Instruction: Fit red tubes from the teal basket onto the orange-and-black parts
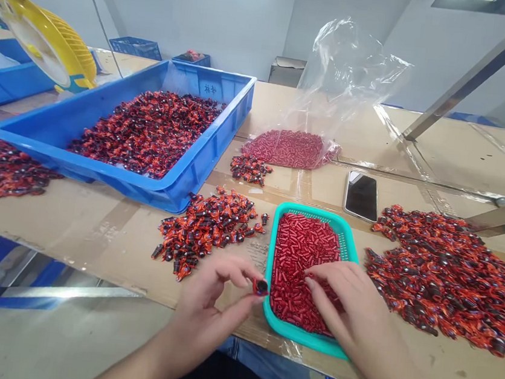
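Observation:
My left hand pinches a small black-and-red piece between thumb and fingertips, just left of the green basket's rim. The green basket is full of short red tubes. Over its right side reaches my right hand, with thumb and fingertips drawn together among the tubes; what they hold, if anything, is too small to make out. Beyond my left hand lies a heap of black and orange-red pieces. A larger heap of similar pieces spreads to the right of the basket.
A blue crate of similar pieces stands at the left, with another heap beside it. Behind the basket are a clear plastic bag holding red tubes and a phone. A yellow fan and metal post rise above the table.

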`<state>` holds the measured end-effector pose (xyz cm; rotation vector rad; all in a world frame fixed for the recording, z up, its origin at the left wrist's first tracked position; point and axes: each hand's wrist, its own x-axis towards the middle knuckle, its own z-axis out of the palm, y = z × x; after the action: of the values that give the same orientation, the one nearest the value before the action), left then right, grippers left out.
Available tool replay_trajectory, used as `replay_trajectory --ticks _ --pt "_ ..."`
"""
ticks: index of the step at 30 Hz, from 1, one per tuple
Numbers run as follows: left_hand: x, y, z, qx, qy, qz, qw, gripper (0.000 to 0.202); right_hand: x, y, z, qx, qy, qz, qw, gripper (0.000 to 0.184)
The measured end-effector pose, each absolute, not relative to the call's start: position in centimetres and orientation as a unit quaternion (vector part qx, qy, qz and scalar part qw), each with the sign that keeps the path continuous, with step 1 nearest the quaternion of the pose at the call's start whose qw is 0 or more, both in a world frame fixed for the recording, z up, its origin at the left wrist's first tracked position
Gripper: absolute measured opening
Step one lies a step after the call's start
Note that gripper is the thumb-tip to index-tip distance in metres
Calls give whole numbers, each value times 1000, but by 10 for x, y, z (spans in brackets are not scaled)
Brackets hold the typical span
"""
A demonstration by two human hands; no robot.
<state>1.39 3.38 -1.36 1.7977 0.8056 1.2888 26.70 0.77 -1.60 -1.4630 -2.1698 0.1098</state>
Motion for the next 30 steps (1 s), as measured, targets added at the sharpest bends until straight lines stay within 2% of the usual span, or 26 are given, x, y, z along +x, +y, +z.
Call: replay_trajectory --ticks 3,7,9,12,16,20,22,26,30 --pt "16 26 -10 706 281 520 389 29 255 -2 2 -541 -772 113 314 9" --pt "17 19 -3 734 248 525 354 31 239 -13 14 -520 -730 231 378 24" --pt "18 18 1 747 245 523 330 30 234 -16 16 -507 -723 261 391 25" --pt "19 16 5 765 251 515 295 30 229 -18 18 -474 -729 252 425 13" --pt "18 14 5 785 252 500 265 32 223 -21 29 -436 -730 215 481 24" --pt "16 12 5 798 246 489 250 30 219 -25 37 -429 -733 197 489 34" --pt "16 12 5 803 245 487 240 30 220 -27 38 -424 -759 167 465 36" --pt "17 11 5 811 247 488 208 31 223 -28 38 -424 -804 115 401 29" --pt "17 10 7 824 240 472 201 30 222 -26 39 -419 -809 99 400 18"
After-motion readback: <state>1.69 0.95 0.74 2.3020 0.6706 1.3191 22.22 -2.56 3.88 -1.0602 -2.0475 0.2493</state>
